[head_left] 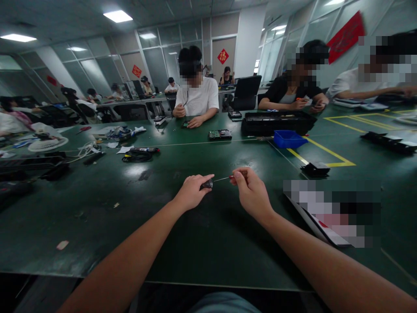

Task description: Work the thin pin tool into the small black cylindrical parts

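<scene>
Over the green table point(195, 243), my left hand point(192, 191) is closed around a short dark cylinder point(207, 184) with a round, lighter end facing right. What kind of thing it is I cannot make out. My right hand point(252, 191) grips a screwdriver point(232, 177) by its handle, mostly hidden by the fingers, with a red part at the front. Its thin metal shaft points left at the cylinder's end. The tip lies close to that end; whether they touch I cannot tell.
Ahead lie a circuit-board device point(220, 135), a bundle of black cable point(140, 154), a blue bin point(288, 139) and a long black casing point(276, 123). A small black part point(315, 169) and a partly blurred flat item point(309, 217) lie right. Co-workers sit across the table.
</scene>
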Demonstrator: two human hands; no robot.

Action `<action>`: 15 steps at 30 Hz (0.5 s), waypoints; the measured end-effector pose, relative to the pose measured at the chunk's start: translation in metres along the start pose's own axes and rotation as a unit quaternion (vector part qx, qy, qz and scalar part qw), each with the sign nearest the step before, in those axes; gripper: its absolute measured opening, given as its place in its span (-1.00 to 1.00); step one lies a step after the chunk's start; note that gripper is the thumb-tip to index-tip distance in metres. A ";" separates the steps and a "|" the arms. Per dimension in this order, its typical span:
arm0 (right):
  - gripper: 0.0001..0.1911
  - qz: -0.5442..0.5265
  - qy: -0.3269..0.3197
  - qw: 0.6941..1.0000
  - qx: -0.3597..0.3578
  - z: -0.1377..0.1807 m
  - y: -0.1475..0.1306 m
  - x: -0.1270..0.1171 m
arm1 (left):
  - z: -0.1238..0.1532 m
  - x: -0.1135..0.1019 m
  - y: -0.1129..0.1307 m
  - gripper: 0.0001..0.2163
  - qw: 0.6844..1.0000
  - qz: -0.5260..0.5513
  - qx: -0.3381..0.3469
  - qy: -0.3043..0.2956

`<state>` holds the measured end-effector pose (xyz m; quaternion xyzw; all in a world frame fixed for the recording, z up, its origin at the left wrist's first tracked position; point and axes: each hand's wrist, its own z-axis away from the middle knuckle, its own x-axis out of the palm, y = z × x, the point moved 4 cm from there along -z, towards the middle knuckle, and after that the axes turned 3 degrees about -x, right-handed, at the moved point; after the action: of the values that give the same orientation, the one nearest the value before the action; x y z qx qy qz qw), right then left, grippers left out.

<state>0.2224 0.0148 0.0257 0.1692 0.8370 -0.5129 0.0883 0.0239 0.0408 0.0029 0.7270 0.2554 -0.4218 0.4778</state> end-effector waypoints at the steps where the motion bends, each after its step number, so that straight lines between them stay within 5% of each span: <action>1: -0.76 -0.002 -0.002 1.000 -0.001 0.000 0.001 0.001 | 0.000 0.000 0.001 -0.55 1.000 -0.002 0.000 -0.001; 15: -0.80 0.060 -0.037 0.998 0.000 -0.002 0.004 0.004 | 0.000 0.000 0.000 -0.62 1.000 -0.015 0.017 -0.011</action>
<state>0.2207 0.0188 0.0219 0.1998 0.8218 -0.5122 0.1495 0.0241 0.0405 0.0027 0.7263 0.2539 -0.4409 0.4622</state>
